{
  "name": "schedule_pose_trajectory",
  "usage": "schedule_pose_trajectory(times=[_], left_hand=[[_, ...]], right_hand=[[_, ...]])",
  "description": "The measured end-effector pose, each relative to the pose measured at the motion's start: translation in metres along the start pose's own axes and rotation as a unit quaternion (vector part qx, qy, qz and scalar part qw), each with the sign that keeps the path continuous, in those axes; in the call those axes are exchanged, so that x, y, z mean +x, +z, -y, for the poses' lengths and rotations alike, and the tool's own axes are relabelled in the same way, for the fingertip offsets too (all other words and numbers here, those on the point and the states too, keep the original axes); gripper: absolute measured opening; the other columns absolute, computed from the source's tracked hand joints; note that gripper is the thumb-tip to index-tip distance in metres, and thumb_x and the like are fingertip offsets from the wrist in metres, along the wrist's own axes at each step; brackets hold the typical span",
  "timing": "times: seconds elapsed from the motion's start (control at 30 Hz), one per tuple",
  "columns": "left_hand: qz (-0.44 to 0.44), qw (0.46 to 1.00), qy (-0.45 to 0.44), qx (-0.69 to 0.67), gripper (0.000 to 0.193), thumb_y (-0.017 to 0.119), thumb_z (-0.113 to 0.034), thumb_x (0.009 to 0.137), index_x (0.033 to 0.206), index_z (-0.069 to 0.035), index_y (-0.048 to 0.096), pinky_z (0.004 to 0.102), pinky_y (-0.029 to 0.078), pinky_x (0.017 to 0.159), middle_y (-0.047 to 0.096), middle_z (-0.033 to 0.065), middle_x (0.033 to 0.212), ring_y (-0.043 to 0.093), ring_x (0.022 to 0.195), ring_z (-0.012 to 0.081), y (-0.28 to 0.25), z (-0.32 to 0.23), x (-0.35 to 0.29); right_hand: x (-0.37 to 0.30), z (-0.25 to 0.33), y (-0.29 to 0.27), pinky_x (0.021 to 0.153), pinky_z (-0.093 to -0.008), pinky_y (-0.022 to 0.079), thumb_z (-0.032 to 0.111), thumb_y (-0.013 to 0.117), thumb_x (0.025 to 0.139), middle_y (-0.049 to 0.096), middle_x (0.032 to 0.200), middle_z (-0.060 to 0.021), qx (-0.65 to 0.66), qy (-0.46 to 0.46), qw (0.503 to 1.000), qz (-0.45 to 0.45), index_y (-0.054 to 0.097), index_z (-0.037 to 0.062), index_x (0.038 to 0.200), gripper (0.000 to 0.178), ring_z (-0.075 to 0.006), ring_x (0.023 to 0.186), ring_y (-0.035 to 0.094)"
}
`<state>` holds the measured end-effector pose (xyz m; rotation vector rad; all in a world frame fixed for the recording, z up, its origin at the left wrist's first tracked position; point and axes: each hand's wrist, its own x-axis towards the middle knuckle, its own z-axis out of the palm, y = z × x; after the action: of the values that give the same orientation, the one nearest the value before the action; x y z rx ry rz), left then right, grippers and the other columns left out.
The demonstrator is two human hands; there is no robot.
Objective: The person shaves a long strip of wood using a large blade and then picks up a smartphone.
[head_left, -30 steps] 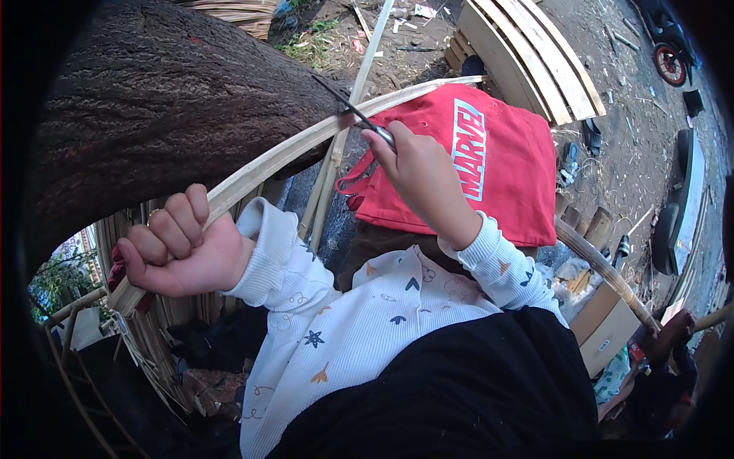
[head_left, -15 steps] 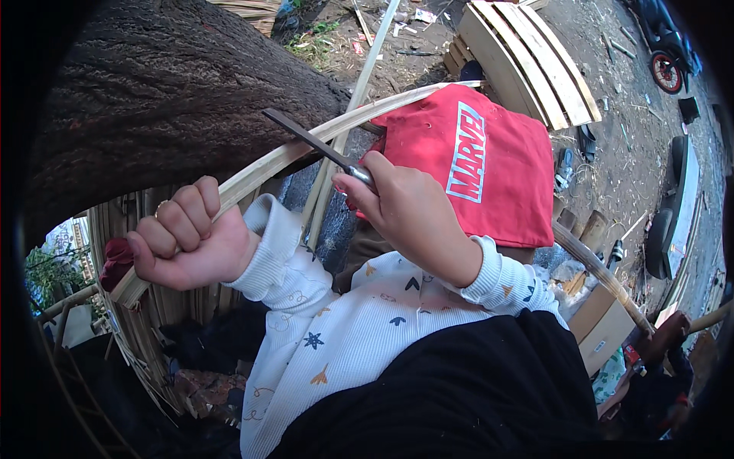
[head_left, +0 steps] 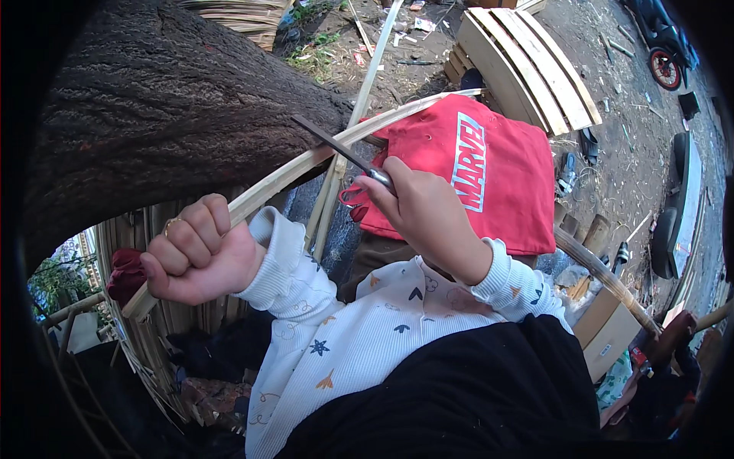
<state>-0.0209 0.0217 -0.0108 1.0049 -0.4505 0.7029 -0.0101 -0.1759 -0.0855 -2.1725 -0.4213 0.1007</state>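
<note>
My left hand is closed round a long pale strip of wood or bamboo near its lower end. The strip rises to the right and its far end lies over a red cloth spread across my lap. In my right hand is a knife, its handle mostly covered by my fingers. Its narrow dark blade points up and left and crosses the strip, apparently touching it.
A thick tree trunk leans in at the upper left. Another long strip runs behind the held one. Slatted wooden crates stand at the far right, with sandals beyond the cloth. A motorbike is at the upper right.
Both hands have shifted slightly to the right with the strip. The knife has slid a little along the strip, away from my left hand.
</note>
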Motion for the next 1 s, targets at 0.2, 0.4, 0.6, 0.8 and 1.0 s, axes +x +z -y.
schedule_pose_trajectory(times=[0.2, 0.4, 0.6, 0.8, 1.0], left_hand=[[0.063, 0.997, 0.013, -0.036, 0.045, 0.036, -0.029, 0.09, 0.049, -0.019, 0.02, 0.0217, 0.012, 0.037, 0.02, -0.0082, 0.036, 0.008, 0.034, 0.0048, 0.006, 0.0, -0.003], [0.038, 0.999, 0.012, -0.024, 0.045, 0.035, -0.031, 0.09, 0.049, -0.019, 0.021, 0.0218, 0.013, 0.037, 0.021, -0.0082, 0.036, 0.01, 0.034, 0.0044, 0.002, 0.0, 0.001], [0.07, 0.996, 0.011, -0.044, 0.045, 0.036, -0.03, 0.089, 0.049, -0.019, 0.021, 0.0217, 0.013, 0.037, 0.022, -0.0082, 0.036, 0.01, 0.033, 0.0045, 0.003, -0.002, -0.001], [0.033, 0.999, -0.005, -0.033, 0.045, 0.037, -0.028, 0.089, 0.049, -0.019, 0.019, 0.0222, 0.012, 0.038, 0.019, -0.0075, 0.036, 0.009, 0.034, 0.0049, 0.009, 0.0, -0.002], [-0.181, 0.981, 0.01, 0.067, 0.045, 0.04, -0.023, 0.089, 0.05, -0.02, 0.017, 0.0228, 0.011, 0.039, 0.015, -0.0069, 0.038, 0.008, 0.036, 0.0063, 0.024, -0.001, 0.009]], right_hand=[[0.032, -0.133, 0.026, 0.04, -0.041, 0.043, 0.039, 0.05, 0.089, 0.054, 0.052, -0.0165, -0.173, 0.136, 0.964, -0.149, 0.05, -0.0004, 0.07, 0.044, -0.0323, 0.046, 0.057], [0.024, -0.072, 0.008, 0.041, -0.0427, 0.043, 0.038, 0.049, 0.089, 0.055, 0.054, -0.0184, -0.1, 0.07, 0.991, -0.055, 0.05, -0.0007, 0.07, 0.043, -0.0349, 0.048, 0.056], [0.019, -0.063, 0.012, 0.042, -0.0422, 0.043, 0.038, 0.049, 0.089, 0.054, 0.053, -0.0186, -0.078, 0.023, 0.994, -0.076, 0.051, -0.0009, 0.069, 0.044, -0.0353, 0.049, 0.056], [0.04, -0.127, 0.019, 0.047, -0.0446, 0.038, 0.036, 0.047, 0.091, 0.052, 0.054, -0.02, -0.131, 0.126, 0.974, -0.137, 0.052, -0.0023, 0.067, 0.046, -0.0373, 0.05, 0.053], [0.017, -0.069, 0.026, 0.042, -0.0424, 0.043, 0.039, 0.047, 0.09, 0.053, 0.051, -0.0181, -0.08, 0.071, 0.992, -0.067, 0.049, 0.0, 0.068, 0.044, -0.0361, 0.047, 0.056]])
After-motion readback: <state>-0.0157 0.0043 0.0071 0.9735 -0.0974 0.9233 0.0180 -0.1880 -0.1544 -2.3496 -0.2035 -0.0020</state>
